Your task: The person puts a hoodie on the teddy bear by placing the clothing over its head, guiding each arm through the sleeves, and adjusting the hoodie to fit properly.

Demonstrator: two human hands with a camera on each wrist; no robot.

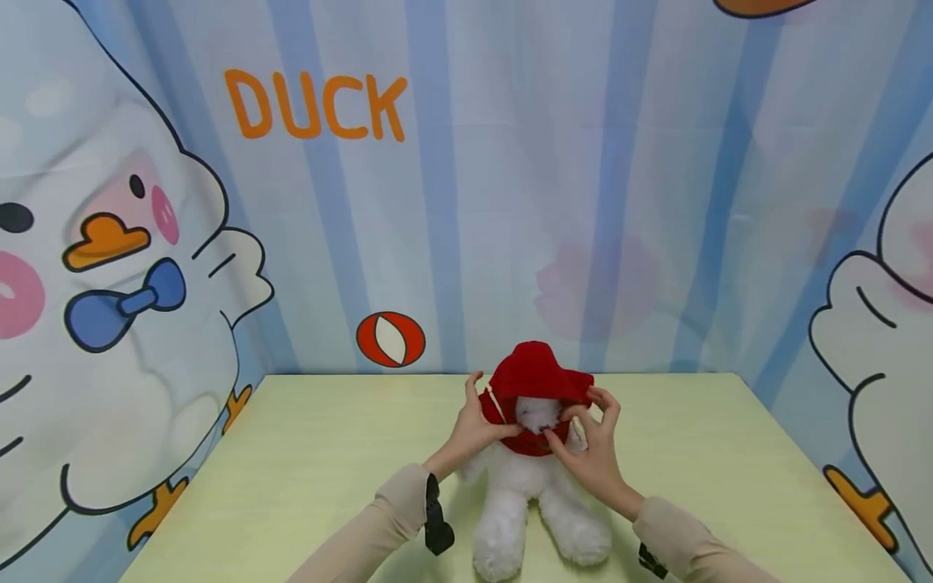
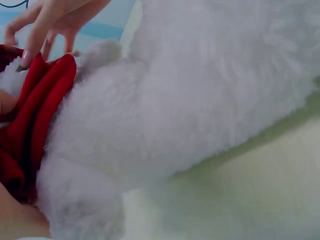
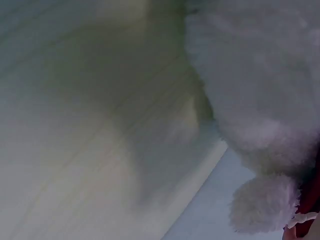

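A white plush toy [image 1: 535, 478] stands or sits upright, facing the head camera, with a red hood [image 1: 535, 372] around its head and neck. At the hood's left side, the left hand [image 1: 470, 433] grips the red cloth, thumb across the front below the face. The right hand [image 1: 598, 457] holds the hood's right side with curved fingers, its thumb by the chin. Close up in the left wrist view are folded red cloth [image 2: 42, 100] and white fur [image 2: 115, 115]. The right wrist view shows white fur [image 3: 260, 75] and a little red cloth at the lower right.
The pale yellow-green table [image 1: 342, 453] lies under the toy. Behind it hangs a blue-striped curtain [image 1: 496, 202] printed with ducks, a red and white ball and orange lettering. Dark straps [image 1: 436, 522] circle the wrists over beige sleeves.
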